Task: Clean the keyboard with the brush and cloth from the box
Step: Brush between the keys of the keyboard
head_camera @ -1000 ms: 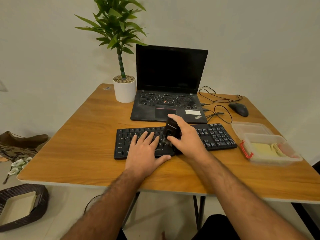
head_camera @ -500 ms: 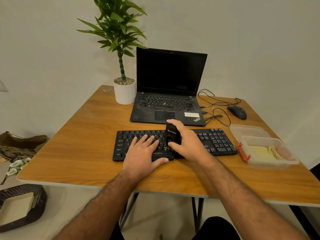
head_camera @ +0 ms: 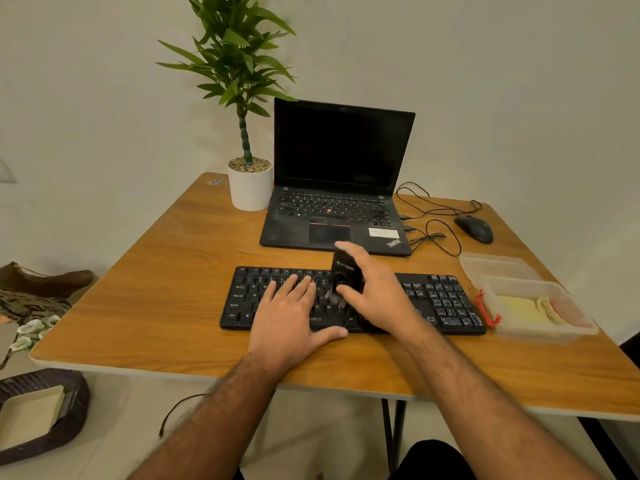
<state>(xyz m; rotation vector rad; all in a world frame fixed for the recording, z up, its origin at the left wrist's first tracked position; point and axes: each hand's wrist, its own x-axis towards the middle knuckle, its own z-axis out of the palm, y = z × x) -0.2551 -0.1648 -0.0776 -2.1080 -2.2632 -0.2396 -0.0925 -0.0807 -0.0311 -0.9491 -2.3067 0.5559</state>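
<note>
Bare, hairy forearms; no sleeves; dark trousers at the knees

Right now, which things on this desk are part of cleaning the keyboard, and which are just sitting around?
Part of the job:
keyboard
brush, held in the right hand
left hand, resting on the keys
box holding the cloth

Sitting around:
laptop
mouse
potted plant
</note>
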